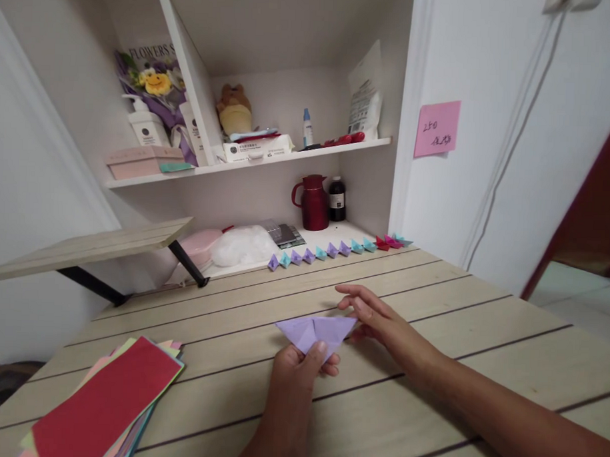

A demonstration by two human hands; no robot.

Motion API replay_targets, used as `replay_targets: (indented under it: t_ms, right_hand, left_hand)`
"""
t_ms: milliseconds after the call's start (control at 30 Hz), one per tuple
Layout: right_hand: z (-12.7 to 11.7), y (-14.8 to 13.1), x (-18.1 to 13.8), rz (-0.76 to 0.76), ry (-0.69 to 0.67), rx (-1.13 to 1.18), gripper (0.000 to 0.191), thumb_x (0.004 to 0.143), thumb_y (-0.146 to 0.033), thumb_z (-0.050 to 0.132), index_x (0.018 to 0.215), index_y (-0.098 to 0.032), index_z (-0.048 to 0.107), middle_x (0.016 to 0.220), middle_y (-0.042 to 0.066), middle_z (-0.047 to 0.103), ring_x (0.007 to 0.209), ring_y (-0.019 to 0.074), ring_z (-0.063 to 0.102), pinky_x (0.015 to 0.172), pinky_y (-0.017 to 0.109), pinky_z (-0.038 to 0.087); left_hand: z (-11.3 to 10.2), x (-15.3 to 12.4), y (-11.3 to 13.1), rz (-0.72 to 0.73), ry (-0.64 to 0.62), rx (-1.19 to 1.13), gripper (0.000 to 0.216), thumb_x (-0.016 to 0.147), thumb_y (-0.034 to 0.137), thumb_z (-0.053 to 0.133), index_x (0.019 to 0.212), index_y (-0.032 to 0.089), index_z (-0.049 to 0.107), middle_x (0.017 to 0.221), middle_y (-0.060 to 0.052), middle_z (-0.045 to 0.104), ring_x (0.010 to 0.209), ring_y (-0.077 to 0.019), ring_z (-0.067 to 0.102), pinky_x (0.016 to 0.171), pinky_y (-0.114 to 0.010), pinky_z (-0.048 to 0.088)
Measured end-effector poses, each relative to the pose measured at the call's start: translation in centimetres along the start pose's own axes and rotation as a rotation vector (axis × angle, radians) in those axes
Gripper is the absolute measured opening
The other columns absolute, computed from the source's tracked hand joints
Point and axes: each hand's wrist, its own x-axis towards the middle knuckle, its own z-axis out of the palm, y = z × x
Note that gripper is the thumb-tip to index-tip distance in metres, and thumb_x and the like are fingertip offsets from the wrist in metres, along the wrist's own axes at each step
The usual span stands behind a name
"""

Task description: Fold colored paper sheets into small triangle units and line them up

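A lilac sheet of paper folded into a triangle (326, 329) is held above the striped table, its long edge away from me and its point toward me. My left hand (300, 368) pinches it near the lower point, thumb on top and fingers beneath. My right hand (374, 317) is at the triangle's right corner, with the index finger stretched out and the fingers apart. Whether its lower fingers touch the paper is hard to see.
A stack of coloured paper (109, 398), red on top, lies at the left. Small folded paper boats (333, 249) line the table's far edge. Behind them stand a red jug (314, 202) and a dark bottle (337, 199). A raised wooden shelf (99, 248) juts over the left side.
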Motion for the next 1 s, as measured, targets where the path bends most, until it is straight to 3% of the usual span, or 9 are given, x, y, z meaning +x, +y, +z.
replay_targets:
  t_ms: [100, 200, 267, 400, 533, 600, 700, 833, 1000]
  right_hand:
    - [0.6, 0.2, -0.4, -0.015, -0.117, 0.005, 0.054, 0.072, -0.052, 0.07, 0.115, -0.022, 0.057, 0.102, 0.004, 0.059, 0.083, 0.0177, 0.059, 0.07, 0.03, 0.048]
    - [0.9, 0.5, -0.3, 0.023, -0.135, -0.058, 0.035, 0.068, -0.048, 0.075, 0.08, -0.016, 0.064, 0.07, 0.0, 0.061, 0.065, 0.0151, 0.057, 0.065, 0.029, 0.045]
    - [0.8, 0.4, -0.1, 0.026, -0.077, -0.08, 0.034, 0.071, -0.048, 0.072, 0.071, -0.016, 0.062, 0.062, -0.001, 0.058, 0.061, 0.0141, 0.054, 0.064, 0.029, 0.043]
    - [0.3, -0.2, 0.1, -0.015, 0.0, -0.066, 0.038, 0.078, -0.049, 0.065, 0.101, -0.019, 0.062, 0.085, 0.003, 0.063, 0.08, 0.0178, 0.059, 0.074, 0.032, 0.046]
    - [0.3, -0.9, -0.5, -0.08, -0.08, -0.202, 0.053, 0.072, -0.045, 0.07, 0.119, -0.024, 0.059, 0.108, 0.007, 0.062, 0.097, 0.0221, 0.058, 0.083, 0.035, 0.045]
    - [0.6, -1.1, -0.9, -0.115, -0.17, -0.303, 0.044, 0.067, -0.038, 0.076, 0.107, -0.022, 0.067, 0.101, 0.005, 0.064, 0.092, 0.0215, 0.058, 0.08, 0.033, 0.045]
    - [1.0, -0.8, -1.2, -0.052, -0.239, -0.354, 0.016, 0.071, -0.032, 0.072, 0.069, -0.017, 0.065, 0.068, -0.001, 0.06, 0.063, 0.0136, 0.054, 0.057, 0.025, 0.04]
    - [1.0, 0.1, -0.9, 0.038, -0.152, -0.226, 0.027, 0.071, -0.034, 0.072, 0.062, -0.016, 0.054, 0.054, -0.004, 0.051, 0.051, 0.0088, 0.044, 0.048, 0.022, 0.029]
    - [1.4, 0.4, -0.7, 0.186, -0.256, 0.15, 0.038, 0.068, -0.048, 0.074, 0.072, -0.013, 0.06, 0.062, 0.004, 0.065, 0.058, 0.0167, 0.06, 0.059, 0.028, 0.043]
  left_hand:
    - [0.0, 0.0, -0.1, 0.008, -0.008, 0.009, 0.042, 0.059, 0.046, 0.079, 0.075, 0.009, 0.071, 0.062, -0.009, 0.068, 0.052, -0.0148, 0.057, 0.06, -0.029, 0.044]
    - [0.0, -0.2, 0.1, 0.002, -0.034, 0.05, 0.038, 0.063, 0.044, 0.077, 0.075, 0.009, 0.072, 0.063, -0.009, 0.068, 0.053, -0.0148, 0.057, 0.062, -0.029, 0.044]
    - [-0.1, -0.3, 0.4, 0.003, -0.056, 0.079, 0.035, 0.065, 0.043, 0.075, 0.074, 0.009, 0.071, 0.064, -0.009, 0.069, 0.054, -0.0149, 0.057, 0.062, -0.029, 0.044]
    - [0.0, -0.7, 0.7, 0.022, -0.074, 0.157, 0.03, 0.069, 0.039, 0.07, 0.071, 0.01, 0.07, 0.065, -0.009, 0.069, 0.054, -0.0154, 0.057, 0.062, -0.029, 0.045]
    - [0.5, -1.3, 0.9, -0.008, -0.152, 0.29, 0.018, 0.07, 0.03, 0.066, 0.065, 0.013, 0.068, 0.06, -0.006, 0.067, 0.052, -0.015, 0.056, 0.057, -0.027, 0.043]
    - [0.7, -1.6, 1.0, -0.001, -0.206, 0.359, 0.014, 0.07, 0.026, 0.063, 0.064, 0.014, 0.068, 0.06, -0.005, 0.066, 0.053, -0.015, 0.056, 0.055, -0.026, 0.041]
    - [0.8, -1.7, 1.1, 0.018, -0.24, 0.41, 0.015, 0.071, 0.026, 0.061, 0.064, 0.015, 0.067, 0.06, -0.004, 0.066, 0.053, -0.0149, 0.055, 0.056, -0.025, 0.041]
    - [0.5, -1.5, 1.4, 0.003, -0.24, 0.362, 0.02, 0.073, 0.033, 0.062, 0.068, 0.015, 0.066, 0.057, -0.002, 0.063, 0.052, -0.0138, 0.053, 0.055, -0.024, 0.04]
    - [0.1, -1.0, 1.3, 0.088, -0.15, 0.329, 0.029, 0.076, 0.041, 0.061, 0.061, 0.015, 0.06, 0.055, -0.001, 0.06, 0.053, -0.0129, 0.053, 0.057, -0.023, 0.039]
